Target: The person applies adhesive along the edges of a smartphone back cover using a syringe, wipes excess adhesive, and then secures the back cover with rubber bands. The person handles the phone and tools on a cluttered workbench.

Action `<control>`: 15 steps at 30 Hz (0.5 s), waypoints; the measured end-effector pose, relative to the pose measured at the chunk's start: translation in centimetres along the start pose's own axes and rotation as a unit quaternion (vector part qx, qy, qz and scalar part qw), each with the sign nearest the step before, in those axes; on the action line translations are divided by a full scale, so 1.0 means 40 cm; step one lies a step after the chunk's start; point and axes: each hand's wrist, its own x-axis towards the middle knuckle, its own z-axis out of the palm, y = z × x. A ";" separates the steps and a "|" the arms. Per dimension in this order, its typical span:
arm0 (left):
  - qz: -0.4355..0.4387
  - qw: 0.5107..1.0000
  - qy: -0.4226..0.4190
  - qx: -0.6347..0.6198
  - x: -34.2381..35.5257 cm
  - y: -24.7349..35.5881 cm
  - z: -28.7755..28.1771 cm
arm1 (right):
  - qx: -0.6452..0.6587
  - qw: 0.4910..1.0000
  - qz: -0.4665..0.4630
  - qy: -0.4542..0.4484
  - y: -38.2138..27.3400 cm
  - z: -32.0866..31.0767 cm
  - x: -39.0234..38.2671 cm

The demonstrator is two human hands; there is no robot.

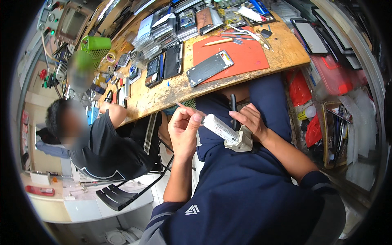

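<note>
My left hand [183, 132] is closed at the nozzle end of a white cartridge tube [219, 128], its thumb and fingers pinched around a small tip; a slim pinkish piece [181, 105] pokes out past the fingers. The tube sits in a pale grey dispenser gun [239, 143] with an upright black handle [233, 101], held over my lap. My right hand [254, 123] grips the gun beside that handle. On the bench edge above lie a dark phone part [209, 67] and an orange mat [251, 59] with tweezers and a wooden-handled tool.
The wooden bench [151, 98] carries stacked screens, phones and small tools. A co-worker [110, 151] in a dark shirt sits to my left on a black chair [116, 197]. On my right are red containers [328, 77] and a tray of tools [335, 134].
</note>
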 end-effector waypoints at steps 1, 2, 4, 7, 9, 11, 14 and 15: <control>0.002 1.000 0.000 0.019 0.000 -0.001 -0.005 | 0.004 1.000 0.001 -0.001 0.000 0.000 0.000; 0.006 0.999 0.001 0.038 -0.001 -0.002 -0.008 | 0.008 1.000 -0.004 -0.003 0.002 0.003 0.001; -0.003 0.997 0.021 0.078 -0.002 -0.008 -0.011 | 0.004 1.000 -0.003 -0.017 0.004 0.000 0.000; -0.015 0.994 0.029 0.099 -0.014 -0.028 -0.017 | 0.019 0.999 -0.006 -0.038 0.001 0.007 -0.006; -0.034 0.999 0.031 0.029 -0.018 -0.052 -0.036 | 0.040 0.996 0.017 -0.083 -0.009 0.013 -0.015; -0.045 0.998 0.014 -0.044 -0.017 -0.087 -0.072 | 0.084 0.988 0.066 -0.114 -0.023 0.024 -0.027; -0.118 0.977 0.022 -0.175 -0.017 -0.159 -0.145 | 0.188 0.941 0.208 -0.188 -0.042 0.039 -0.041; -0.165 0.966 0.033 -0.195 -0.020 -0.183 -0.173 | 0.165 0.933 0.240 -0.209 -0.047 0.042 -0.044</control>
